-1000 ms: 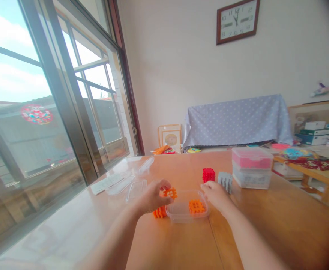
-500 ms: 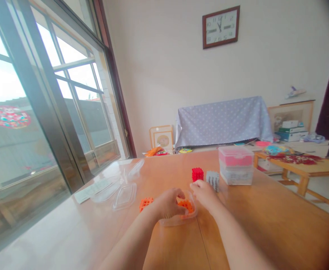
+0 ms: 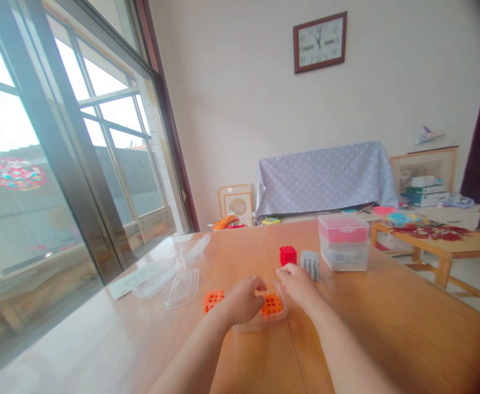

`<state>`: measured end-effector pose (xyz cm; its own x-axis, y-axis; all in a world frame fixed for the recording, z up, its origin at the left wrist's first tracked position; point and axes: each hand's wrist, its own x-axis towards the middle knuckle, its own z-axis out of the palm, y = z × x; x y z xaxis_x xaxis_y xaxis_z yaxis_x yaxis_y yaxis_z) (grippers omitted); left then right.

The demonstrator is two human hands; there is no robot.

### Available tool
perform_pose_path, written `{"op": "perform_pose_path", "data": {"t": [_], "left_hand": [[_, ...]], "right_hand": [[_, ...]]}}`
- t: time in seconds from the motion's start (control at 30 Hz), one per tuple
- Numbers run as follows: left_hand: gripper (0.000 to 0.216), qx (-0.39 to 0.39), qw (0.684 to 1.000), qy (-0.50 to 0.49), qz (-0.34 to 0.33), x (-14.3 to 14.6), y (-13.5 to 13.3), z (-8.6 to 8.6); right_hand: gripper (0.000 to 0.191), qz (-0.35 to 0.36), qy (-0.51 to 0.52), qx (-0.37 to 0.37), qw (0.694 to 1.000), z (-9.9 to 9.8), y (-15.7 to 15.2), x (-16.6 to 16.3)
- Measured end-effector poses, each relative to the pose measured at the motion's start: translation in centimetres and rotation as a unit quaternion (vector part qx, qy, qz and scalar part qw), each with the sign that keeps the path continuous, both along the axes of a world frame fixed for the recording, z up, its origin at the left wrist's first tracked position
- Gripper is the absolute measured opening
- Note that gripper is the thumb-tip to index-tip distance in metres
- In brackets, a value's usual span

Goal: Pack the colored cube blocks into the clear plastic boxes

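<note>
My left hand (image 3: 246,301) hovers over a clear plastic container (image 3: 256,328), its thumb and fingers curved and apart with nothing visible between them. Inside the container, beside those fingertips, lies an orange lattice block (image 3: 271,304). My right hand (image 3: 299,283) is at the container's far right side, fingers closed together; whether they grip the rim is hidden. Just beyond it stand a red block (image 3: 288,255) and a grey block (image 3: 310,266) with notched edges. A second orange lattice block (image 3: 213,300) rests on the table left of the container, partly behind my left forearm.
Clear lids (image 3: 182,288) and a pale sheet (image 3: 120,288) lie on the wooden table (image 3: 366,328) at the left. Stacked clear boxes, with pink in the upper one (image 3: 343,230), stand at the right back. A window (image 3: 112,137) flanks the table.
My left hand has drawn slightly up and left, its fingers coming away from the orange block in the container, which now shows more fully. My right hand stays nearly in place.
</note>
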<state>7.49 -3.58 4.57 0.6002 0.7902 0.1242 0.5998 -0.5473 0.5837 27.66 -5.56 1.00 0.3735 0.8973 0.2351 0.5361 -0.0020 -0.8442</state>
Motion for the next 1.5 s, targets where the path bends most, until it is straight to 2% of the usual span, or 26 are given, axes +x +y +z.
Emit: {"op": "perform_pose_path", "data": {"t": [0.23, 0.37, 0.47, 0.57, 0.7, 0.8, 0.93, 1.07, 1.27, 1.37, 1.5], "left_hand": [[0.028, 0.002, 0.99, -0.142, 0.022, -2.1, 0.0, 1.5], [0.033, 0.01, 0.956, -0.28, 0.08, -4.9, 0.8, 2.7], [0.034, 0.012, 0.929, -0.344, 0.137, -7.2, 1.5, 3.0], [0.035, 0.003, 0.904, -0.383, 0.191, -9.1, 2.6, 2.3], [0.041, -0.033, 0.861, -0.444, 0.246, -10.7, 4.5, -0.2], [0.045, -0.062, 0.837, -0.475, 0.266, -11.2, 5.5, -2.0], [0.043, -0.097, 0.821, -0.493, 0.272, -11.5, 5.9, -3.6], [0.04, -0.132, 0.816, -0.498, 0.264, -11.3, 5.8, -3.9], [0.036, -0.163, 0.807, -0.497, 0.274, -10.7, 5.6, -3.2], [0.033, -0.196, 0.807, -0.488, 0.268, -10.5, 5.5, -3.1], [0.028, -0.219, 0.804, -0.484, 0.267, -10.2, 5.4, -3.5]], "right_hand": [[0.029, 0.004, 0.007, -0.002, 1.0, 0.3, -0.3, -0.2], [0.03, -0.001, 0.004, -0.006, 1.0, 0.2, -0.3, -0.4], [0.031, 0.001, -0.003, -0.002, 1.0, 0.0, -0.2, -0.5], [0.031, 0.007, -0.01, 0.0, 1.0, -0.1, 0.1, -0.3], [0.034, 0.013, -0.017, 0.0, 1.0, -0.3, 0.4, 0.1], [0.037, 0.021, -0.031, 0.012, 0.999, -0.2, 0.2, 0.2], [0.037, 0.034, -0.049, 0.029, 0.998, 0.4, -0.4, -0.1], [0.035, 0.058, -0.044, 0.043, 0.996, 0.5, -0.5, -0.4], [0.036, 0.072, -0.048, 0.079, 0.993, 0.2, -0.1, -1.6], [0.034, 0.074, -0.085, 0.093, 0.989, 1.1, -0.7, -3.2], [0.029, 0.113, -0.146, 0.084, 0.979, 3.1, -2.7, -6.5]]}}
